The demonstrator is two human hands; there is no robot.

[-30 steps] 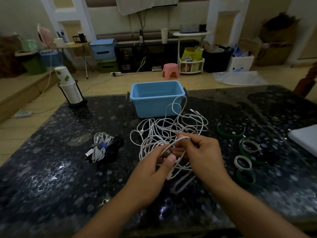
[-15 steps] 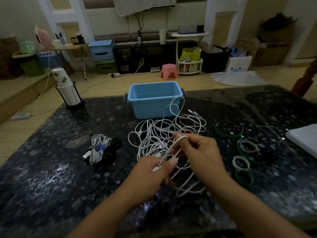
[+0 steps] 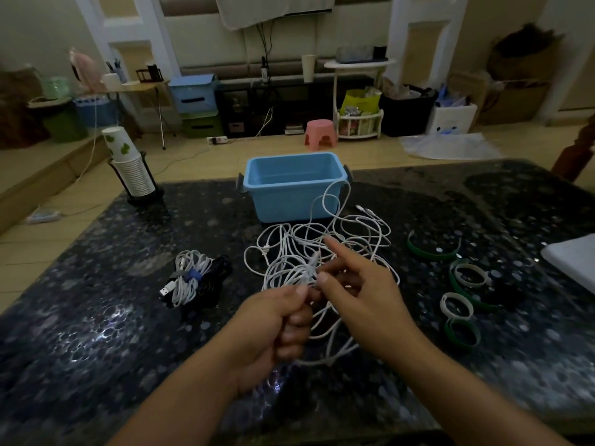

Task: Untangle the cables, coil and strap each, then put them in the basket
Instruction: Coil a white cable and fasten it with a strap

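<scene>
A tangle of white cables (image 3: 325, 249) lies on the dark speckled table (image 3: 96, 333), in front of a light blue basket (image 3: 294, 188). One loop leans against the basket's front wall. My left hand (image 3: 277, 323) grips a white cable, fingers curled round it. My right hand (image 3: 360, 291) pinches the same cable near its plug between thumb and a finger, with the index finger stretched out over the tangle. Left of the tangle lies a coiled, strapped bundle of white and black cables (image 3: 193, 280). Green and white straps (image 3: 463, 284) are spread on the right.
A stack of paper cups in a black holder (image 3: 130, 165) stands at the table's far left corner. A white flat object (image 3: 576, 262) lies at the right edge. Beyond the table are a pink stool (image 3: 320, 133), boxes and shelves on the floor.
My left hand has closed into a fist round the cable and drawn nearer. My right hand has let the loop off its fingers and now points its index finger forward.
</scene>
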